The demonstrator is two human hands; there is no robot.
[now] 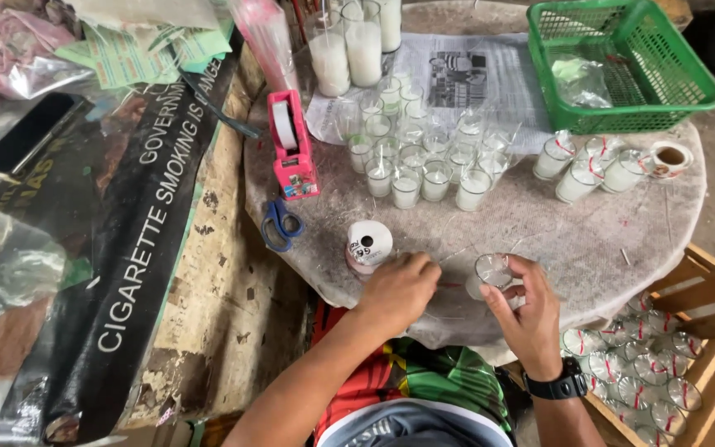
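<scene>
My right hand [525,313] grips a small clear glass cup [492,271] at the near edge of a round grey table [589,240]. My left hand [399,287] is closed just left of it, fingers pinched near a thin wick or thread, beside a white roll of tape [368,246]. A cluster of small glasses filled with white wax [424,157] stands mid-table. Three more wax-filled glasses with red bands [589,170] lie at the right.
A pink tape dispenser [292,145] and blue scissors [280,222] lie left on the table. A green plastic basket [622,66] sits at the back right. Tall wax-filled glasses [347,51] stand at the back. A wooden crate [705,348] of empty glasses [639,372] is at lower right.
</scene>
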